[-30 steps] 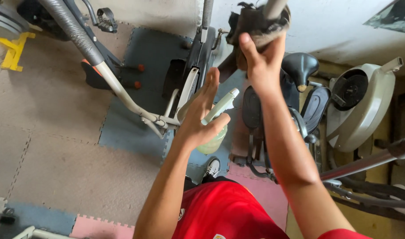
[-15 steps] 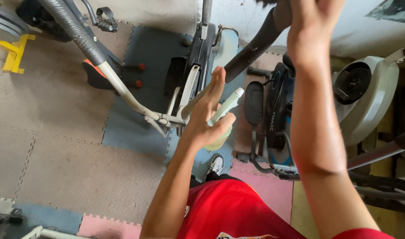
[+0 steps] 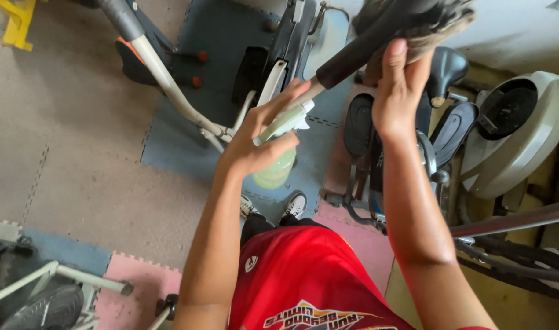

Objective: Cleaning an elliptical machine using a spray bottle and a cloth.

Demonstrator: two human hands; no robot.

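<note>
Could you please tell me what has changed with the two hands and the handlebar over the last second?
The right hand has slid the dirty cloth along the black handlebar grip, first up out of view, now back lower with the cloth pressed on the grip. The left hand has stayed put, holding the pale green spray bottle pointed towards the grip. The exercise machines and floor mats look unchanged.

One package shows: a pale green spray bottle just left of centre frame, rounded at the base with a white trigger head pointing toward one o'clock. It sits in the left hand, whose fingers spread loosely over its neck. No label on the bottle can be made out, and there are no signs or screens anywhere in view.
</note>
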